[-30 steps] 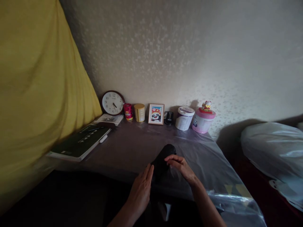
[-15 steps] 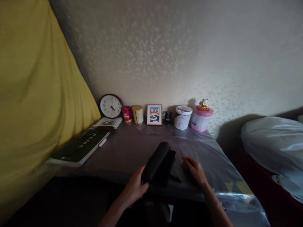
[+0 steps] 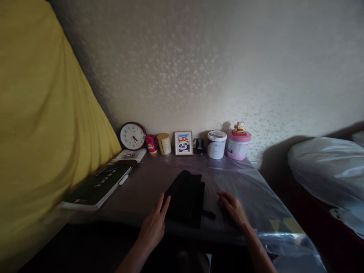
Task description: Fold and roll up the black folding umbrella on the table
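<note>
A black, cloth-like folded bundle [image 3: 184,197] lies on the table near its front edge. A short dark strap sticks out at its lower right; its exact kind is too dark to make out. At its left edge is my left hand [image 3: 155,222], two fingers stretched out and apart along the bundle's side, thumb hidden. To the right, apart from the bundle, my right hand [image 3: 231,208] hovers over or rests on the table cover, fingers loosely bent with nothing visible in them.
Along the wall stand a round clock [image 3: 132,136], a red can [image 3: 151,145], a yellow can [image 3: 164,144], a framed panda picture [image 3: 183,143], a small black device [image 3: 199,146], a white tub [image 3: 217,146] and a pink-lidded tub [image 3: 239,148]. A green book [image 3: 96,185] lies left, beside a yellow curtain [image 3: 57,113].
The bundle has been lowered from a tilted, rolled hold and now lies flatter, with its folds spread. My left hand has loosened its grip on it. The right hand has barely moved.
</note>
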